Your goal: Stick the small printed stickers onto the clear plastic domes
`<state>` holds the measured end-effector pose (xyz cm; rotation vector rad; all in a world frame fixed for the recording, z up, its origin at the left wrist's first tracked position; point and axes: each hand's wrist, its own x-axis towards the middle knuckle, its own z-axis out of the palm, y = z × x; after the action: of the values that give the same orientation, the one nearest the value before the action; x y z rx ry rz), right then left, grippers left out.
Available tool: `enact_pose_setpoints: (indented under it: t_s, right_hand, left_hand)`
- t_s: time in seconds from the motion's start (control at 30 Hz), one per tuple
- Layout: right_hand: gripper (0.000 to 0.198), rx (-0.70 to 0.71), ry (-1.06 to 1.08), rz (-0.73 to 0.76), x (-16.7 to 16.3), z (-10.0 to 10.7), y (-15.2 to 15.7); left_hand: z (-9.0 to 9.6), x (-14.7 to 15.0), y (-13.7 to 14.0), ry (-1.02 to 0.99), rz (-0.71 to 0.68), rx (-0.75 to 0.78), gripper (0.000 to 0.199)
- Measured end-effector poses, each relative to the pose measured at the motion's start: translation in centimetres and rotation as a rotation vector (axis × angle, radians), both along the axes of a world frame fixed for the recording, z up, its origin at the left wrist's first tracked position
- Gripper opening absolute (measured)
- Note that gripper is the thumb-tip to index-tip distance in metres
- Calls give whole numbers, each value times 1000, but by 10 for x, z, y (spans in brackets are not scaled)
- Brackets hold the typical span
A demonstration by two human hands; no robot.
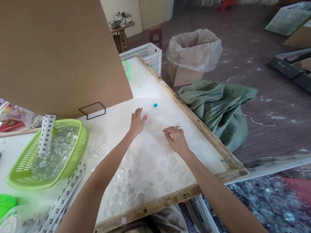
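My left hand is over the middle of the white tabletop, fingers stretched out with the thumb apart, holding nothing. To its right, my right hand has its thumb and fingertips pinched together; whatever they may hold is too small to make out. A small blue piece lies beyond both hands. Clear round discs are scattered over the table near my right wrist, and more clear caps lie between my forearms, close to the front edge.
A green basket of clear pieces and printed sticker strips are at left. Behind stands a large cardboard sheet with a black wire frame. A wooden rim edges the table. Beyond are a bag-lined box and green sack.
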<state>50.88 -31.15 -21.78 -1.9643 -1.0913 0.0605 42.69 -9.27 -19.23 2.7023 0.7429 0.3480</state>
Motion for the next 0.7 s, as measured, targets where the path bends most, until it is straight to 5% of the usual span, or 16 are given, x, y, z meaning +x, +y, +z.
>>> enact_pose_setpoints:
  t_s: [0.27,0.37,0.57,0.7]
  right_hand:
    - [20,32,8,58,-11,5,4]
    - [18,83,172,38,-12,8,5]
    - [38,345,1048,90,6,23,-2]
    - [38,433,1180,100,13,27,-8]
  left_hand:
    - [-11,-60,-26,-34,-372,-8,22]
    - [-14,-57,-34,-37,-354,-41,14]
    - [-9,-56,-32,-80,-225,-143,12]
    - [-8,-57,-28,-92,-98,-270,18]
